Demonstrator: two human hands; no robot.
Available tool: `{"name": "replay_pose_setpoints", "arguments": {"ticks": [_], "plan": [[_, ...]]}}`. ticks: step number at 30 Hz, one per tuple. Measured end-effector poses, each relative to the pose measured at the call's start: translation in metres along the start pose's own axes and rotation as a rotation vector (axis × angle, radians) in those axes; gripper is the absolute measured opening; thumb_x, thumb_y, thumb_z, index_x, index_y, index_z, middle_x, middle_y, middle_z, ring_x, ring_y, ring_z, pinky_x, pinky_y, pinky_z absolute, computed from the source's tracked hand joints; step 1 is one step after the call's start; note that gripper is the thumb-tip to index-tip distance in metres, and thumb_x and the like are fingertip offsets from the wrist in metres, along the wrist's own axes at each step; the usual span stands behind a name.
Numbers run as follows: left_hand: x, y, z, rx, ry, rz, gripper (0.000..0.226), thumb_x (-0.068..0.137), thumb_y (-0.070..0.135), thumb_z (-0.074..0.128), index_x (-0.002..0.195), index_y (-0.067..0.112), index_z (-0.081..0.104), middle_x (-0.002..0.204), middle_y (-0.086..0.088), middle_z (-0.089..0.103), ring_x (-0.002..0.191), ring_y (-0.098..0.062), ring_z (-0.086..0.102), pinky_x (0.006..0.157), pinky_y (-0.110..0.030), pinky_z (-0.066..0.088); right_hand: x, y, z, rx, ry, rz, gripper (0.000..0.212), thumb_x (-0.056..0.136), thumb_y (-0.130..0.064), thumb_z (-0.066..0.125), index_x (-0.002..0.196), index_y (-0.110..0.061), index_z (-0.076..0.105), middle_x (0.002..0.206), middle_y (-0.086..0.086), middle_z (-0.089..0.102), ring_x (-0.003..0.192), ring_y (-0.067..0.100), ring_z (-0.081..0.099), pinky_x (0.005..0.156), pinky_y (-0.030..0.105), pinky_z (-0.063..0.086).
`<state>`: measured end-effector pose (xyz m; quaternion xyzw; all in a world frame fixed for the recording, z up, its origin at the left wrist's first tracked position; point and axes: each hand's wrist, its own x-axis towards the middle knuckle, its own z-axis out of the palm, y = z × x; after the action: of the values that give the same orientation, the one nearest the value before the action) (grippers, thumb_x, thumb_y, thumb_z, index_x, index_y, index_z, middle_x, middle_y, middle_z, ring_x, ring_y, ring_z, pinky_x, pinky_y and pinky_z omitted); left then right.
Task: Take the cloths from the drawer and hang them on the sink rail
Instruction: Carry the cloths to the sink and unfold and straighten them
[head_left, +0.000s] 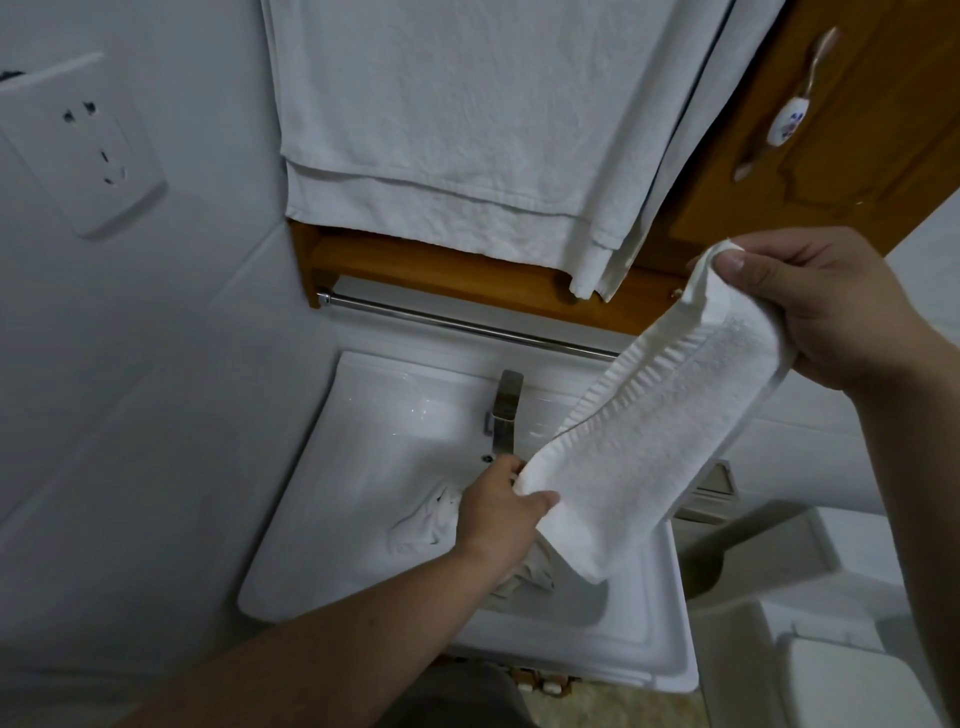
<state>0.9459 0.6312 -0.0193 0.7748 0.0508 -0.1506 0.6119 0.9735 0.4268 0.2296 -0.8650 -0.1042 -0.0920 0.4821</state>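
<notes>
A white terry cloth (654, 426) is stretched between my two hands above the white sink (322, 519). My right hand (826, 312) pinches its upper corner at the right. My left hand (498, 509) grips its lower end over the basin. A bare metal rail (457, 325) runs across the wall behind the sink, under a wooden shelf; the cloth hangs in front of its right end without touching it. More crumpled white cloths (426, 525) lie in the basin, partly hidden by my left arm.
A chrome tap (506, 410) stands at the back of the sink. Large white towels (441, 130) hang above the rail. A wooden cabinet door (831, 130) with a ceramic handle is at upper right, a wall socket (88, 145) at left, a toilet (810, 597) at lower right.
</notes>
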Motion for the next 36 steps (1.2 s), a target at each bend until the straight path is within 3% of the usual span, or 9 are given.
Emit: {"name": "replay_pose_setpoints", "arguments": {"ticks": [4,7,12,19,22,25,28,31,36], "plan": [[0.004,0.001,-0.006,-0.051,-0.051,0.012,0.052,0.077,0.024,0.081,0.123,0.036,0.061,0.108,0.015,0.067,0.094,-0.009,0.065,0.074,-0.019,0.054,-0.002,0.001,0.000,0.052,-0.093,-0.030,0.019,0.085,-0.038,0.060,0.087,-0.037,0.079,0.088,0.001,0.075,0.077,0.018,0.069,0.064,0.022,0.057],[0.010,0.001,-0.007,0.033,-0.106,0.029,0.047,0.073,0.030,0.083,0.117,0.034,0.066,0.103,0.014,0.070,0.092,-0.011,0.067,0.083,-0.026,0.056,0.000,-0.002,0.001,0.097,-0.127,-0.056,0.019,0.084,-0.034,0.062,0.089,-0.033,0.080,0.090,0.004,0.076,0.080,0.022,0.070,0.068,0.028,0.057],[0.018,0.003,-0.005,0.100,-0.100,0.039,0.072,0.070,0.034,0.085,0.135,0.033,0.055,0.099,0.013,0.063,0.090,-0.004,0.061,0.079,-0.016,0.047,0.003,-0.009,0.003,0.108,-0.164,-0.093,0.012,0.082,-0.040,0.073,0.089,-0.033,0.080,0.091,0.003,0.077,0.081,0.021,0.072,0.068,0.028,0.059],[0.022,0.007,0.001,0.226,-0.147,0.170,0.025,0.075,0.037,0.081,0.098,0.028,0.076,0.082,0.018,0.059,0.080,-0.007,0.062,0.073,-0.022,0.052,0.005,-0.015,0.005,0.111,-0.196,-0.130,0.015,0.084,-0.030,0.066,0.088,-0.034,0.080,0.093,-0.001,0.077,0.088,0.019,0.072,0.073,0.025,0.057],[0.020,0.003,0.005,0.305,-0.108,0.227,0.020,0.078,0.037,0.078,0.092,0.023,0.077,0.083,0.016,0.052,0.081,-0.008,0.056,0.064,-0.012,0.040,0.004,-0.020,0.006,0.111,-0.193,-0.123,0.014,0.083,-0.037,0.067,0.089,-0.034,0.080,0.093,-0.003,0.077,0.088,0.016,0.072,0.072,0.023,0.057],[0.017,0.000,0.007,0.298,-0.069,0.252,0.029,0.077,0.039,0.079,0.100,0.022,0.076,0.101,0.013,0.048,0.095,-0.005,0.049,0.078,-0.008,0.037,0.004,-0.021,0.006,0.102,-0.174,-0.115,0.020,0.081,-0.050,0.072,0.091,-0.035,0.079,0.094,-0.004,0.077,0.088,0.018,0.072,0.075,0.026,0.058],[0.016,0.000,0.007,0.329,-0.125,0.264,0.034,0.082,0.035,0.075,0.114,0.023,0.071,0.117,0.012,0.044,0.112,-0.008,0.044,0.097,-0.018,0.036,0.006,-0.018,0.005,0.059,-0.144,-0.108,0.016,0.084,-0.039,0.064,0.091,-0.038,0.079,0.095,-0.004,0.077,0.089,0.020,0.071,0.076,0.029,0.059],[0.015,0.005,0.005,0.308,-0.088,0.270,0.025,0.092,0.023,0.064,0.116,0.019,0.069,0.120,0.006,0.053,0.106,-0.011,0.053,0.089,-0.017,0.038,0.005,-0.020,0.006,0.056,-0.149,-0.101,0.021,0.080,-0.054,0.068,0.091,-0.039,0.079,0.095,-0.005,0.077,0.089,0.019,0.071,0.076,0.028,0.059],[0.015,0.011,0.001,0.210,0.112,0.254,0.003,0.093,0.032,0.062,0.095,0.030,0.064,0.096,0.012,0.066,0.087,-0.005,0.061,0.072,-0.018,0.048,0.008,-0.019,0.004,0.028,-0.149,-0.093,0.030,0.073,-0.067,0.068,0.090,-0.044,0.077,0.096,-0.008,0.076,0.090,0.021,0.071,0.076,0.032,0.058]]}}
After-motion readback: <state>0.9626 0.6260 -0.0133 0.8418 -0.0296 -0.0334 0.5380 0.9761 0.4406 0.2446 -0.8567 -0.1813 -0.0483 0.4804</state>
